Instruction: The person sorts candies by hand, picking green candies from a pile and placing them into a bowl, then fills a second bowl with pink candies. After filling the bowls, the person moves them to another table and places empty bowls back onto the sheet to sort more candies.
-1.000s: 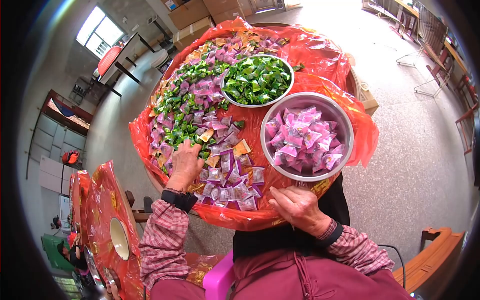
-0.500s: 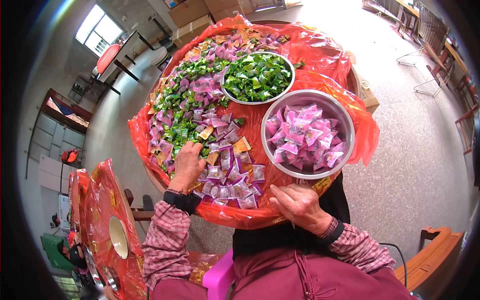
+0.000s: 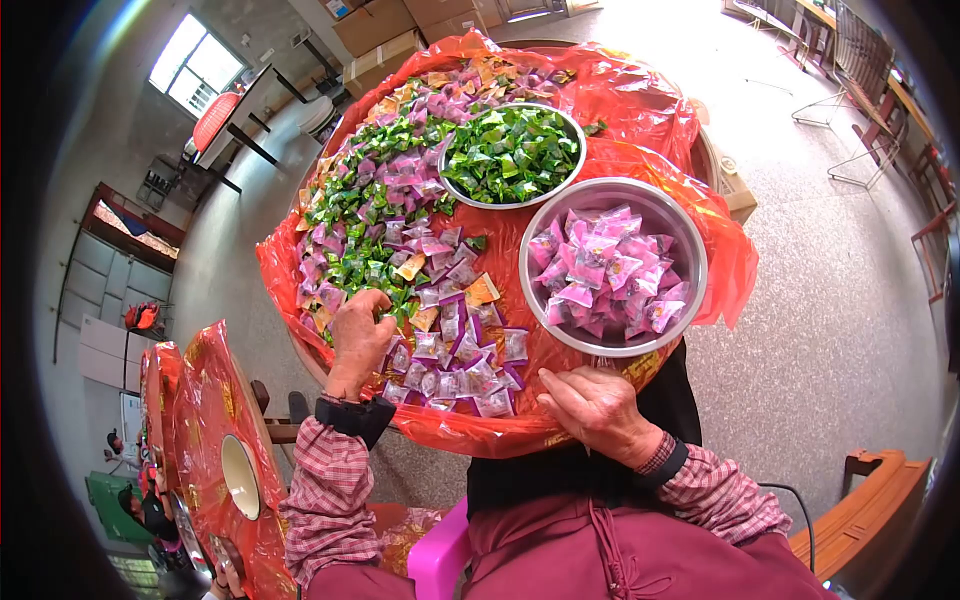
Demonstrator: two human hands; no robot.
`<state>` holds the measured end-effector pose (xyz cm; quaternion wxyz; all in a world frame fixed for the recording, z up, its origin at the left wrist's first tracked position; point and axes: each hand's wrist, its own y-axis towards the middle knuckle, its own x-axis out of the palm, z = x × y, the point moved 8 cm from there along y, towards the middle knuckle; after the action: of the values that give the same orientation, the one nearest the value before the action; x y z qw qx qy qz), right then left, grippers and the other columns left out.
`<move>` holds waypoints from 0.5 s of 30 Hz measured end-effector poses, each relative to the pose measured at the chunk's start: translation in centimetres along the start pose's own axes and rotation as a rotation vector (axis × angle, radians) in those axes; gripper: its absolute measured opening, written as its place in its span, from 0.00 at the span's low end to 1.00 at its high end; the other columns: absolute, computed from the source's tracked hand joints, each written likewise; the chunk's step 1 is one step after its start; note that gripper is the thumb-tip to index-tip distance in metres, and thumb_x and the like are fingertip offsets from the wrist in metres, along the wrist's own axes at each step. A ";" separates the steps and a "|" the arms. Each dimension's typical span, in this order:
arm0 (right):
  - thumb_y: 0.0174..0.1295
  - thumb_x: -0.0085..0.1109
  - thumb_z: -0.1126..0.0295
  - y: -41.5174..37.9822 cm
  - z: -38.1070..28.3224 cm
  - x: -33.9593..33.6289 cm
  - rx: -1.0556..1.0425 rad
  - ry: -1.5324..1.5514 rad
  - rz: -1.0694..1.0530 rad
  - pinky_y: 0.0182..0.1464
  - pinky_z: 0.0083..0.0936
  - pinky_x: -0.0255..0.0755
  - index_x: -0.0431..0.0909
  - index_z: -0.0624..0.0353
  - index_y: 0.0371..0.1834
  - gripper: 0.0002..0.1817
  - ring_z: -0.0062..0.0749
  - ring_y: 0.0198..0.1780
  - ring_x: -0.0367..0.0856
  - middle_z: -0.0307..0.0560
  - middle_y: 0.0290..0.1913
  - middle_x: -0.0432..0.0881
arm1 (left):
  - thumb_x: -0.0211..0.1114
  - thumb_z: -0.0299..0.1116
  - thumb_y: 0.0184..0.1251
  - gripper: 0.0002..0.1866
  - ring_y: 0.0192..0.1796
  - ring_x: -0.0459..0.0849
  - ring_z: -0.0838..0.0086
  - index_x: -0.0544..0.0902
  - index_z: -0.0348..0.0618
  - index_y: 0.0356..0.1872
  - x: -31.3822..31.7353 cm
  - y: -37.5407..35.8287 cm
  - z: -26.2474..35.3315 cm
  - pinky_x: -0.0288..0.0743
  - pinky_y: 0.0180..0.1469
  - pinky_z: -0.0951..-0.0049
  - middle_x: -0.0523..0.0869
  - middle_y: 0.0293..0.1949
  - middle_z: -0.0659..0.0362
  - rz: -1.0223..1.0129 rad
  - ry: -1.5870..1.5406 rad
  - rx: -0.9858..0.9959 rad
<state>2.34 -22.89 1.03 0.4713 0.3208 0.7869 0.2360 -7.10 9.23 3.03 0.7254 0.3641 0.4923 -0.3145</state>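
My left hand (image 3: 360, 338) is at the left side of the round table, its fingers curled down at the edge of a pile of small green packets (image 3: 365, 270). Its fingertips are partly hidden, so what they pinch cannot be made out. Beside it lie clear packets with purple edges (image 3: 465, 382) and a few orange packets (image 3: 482, 290). My right hand (image 3: 600, 412) rests at the table's near edge, fingers drawn together, with nothing visible in them. Just beyond it stands a metal bowl (image 3: 690, 310) of pink packets (image 3: 612, 270). Farther back is a second bowl (image 3: 470, 198) full of green packets.
Red plastic sheeting (image 3: 640, 100) covers the table. Mixed packets spread across its left and far side. At the lower left, another red-covered table (image 3: 210, 400) holds a cream bowl (image 3: 239, 477), with people beside it. A pink stool (image 3: 440, 550) and wooden furniture (image 3: 870, 510) are nearby.
My left hand has shifted slightly left and its fingers have curled in more. My right hand stays at the table edge. At the other table, a person's hand has come further into view.
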 end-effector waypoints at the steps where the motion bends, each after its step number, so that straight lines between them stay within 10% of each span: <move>1: 0.63 0.70 0.70 0.0 0.0 0.0 0.005 -0.004 -0.006 0.35 0.30 0.78 0.82 0.69 0.51 0.17 0.35 0.32 0.83 0.47 0.34 0.83 | 0.68 0.29 0.54 0.09 0.31 0.85 0.66 0.85 0.36 0.35 -0.3 0.2 0.1 0.77 0.35 0.66 0.84 0.30 0.53 0.021 -0.016 0.026; 15: 0.60 0.72 0.72 0.1 0.0 -0.1 0.029 -0.007 -0.022 0.36 0.31 0.82 0.83 0.67 0.51 0.18 0.39 0.35 0.88 0.48 0.35 0.87 | 0.70 0.28 0.63 0.05 0.30 0.80 0.85 0.85 0.36 0.32 0.0 5.1 4.4 0.72 0.34 0.79 0.85 0.26 0.65 -0.092 -0.560 -0.066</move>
<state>2.42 -22.89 1.16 0.4718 0.3197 0.7922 0.2181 -0.81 8.23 5.29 0.8297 0.2166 0.2986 -0.4190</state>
